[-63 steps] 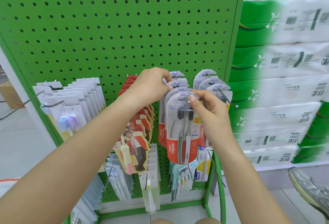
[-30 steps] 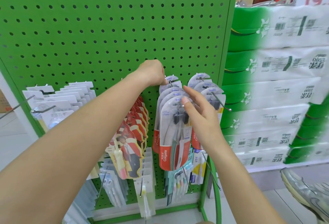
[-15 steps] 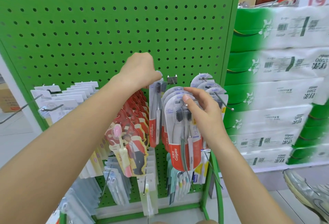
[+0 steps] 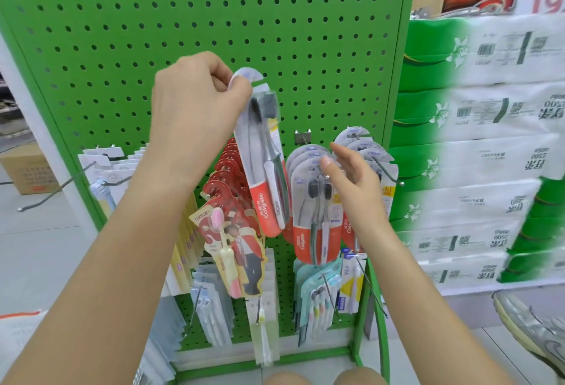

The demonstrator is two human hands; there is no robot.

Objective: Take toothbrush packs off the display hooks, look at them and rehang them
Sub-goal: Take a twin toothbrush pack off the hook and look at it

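The left hand has pulled one Colgate toothbrush pack clear of its hook and now pinches its top tab, holding it tilted before the pegboard. The right hand, fingers relaxed, has let go of the hanging packs and hovers just before them, so inspection can begin, with rehanging left to do.

shop: green pegboard display, hung toothbrush packs, stacked tissue packs.
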